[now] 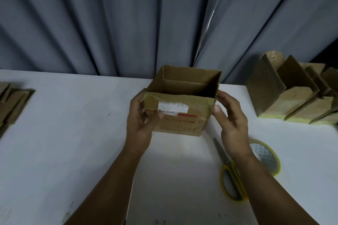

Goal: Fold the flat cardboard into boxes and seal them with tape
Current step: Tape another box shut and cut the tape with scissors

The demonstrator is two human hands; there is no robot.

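Observation:
A small brown cardboard box [184,113] with a torn white label and red print stands open-topped at the middle of the white table [73,133]. My left hand [141,118] grips its left near corner, thumb on the front face. My right hand [228,120] holds the right side, fingers curled round the edge. A roll of clear tape [265,155] lies on the table to the right, partly behind my right wrist. Yellow-handled scissors [230,175] lie beside it.
Several folded boxes [292,97] stand in a row at the back right, with a brown tape roll [274,58] behind them. Flat cardboard pieces [12,102] are stacked at the left edge. A grey curtain [128,20] hangs behind the table.

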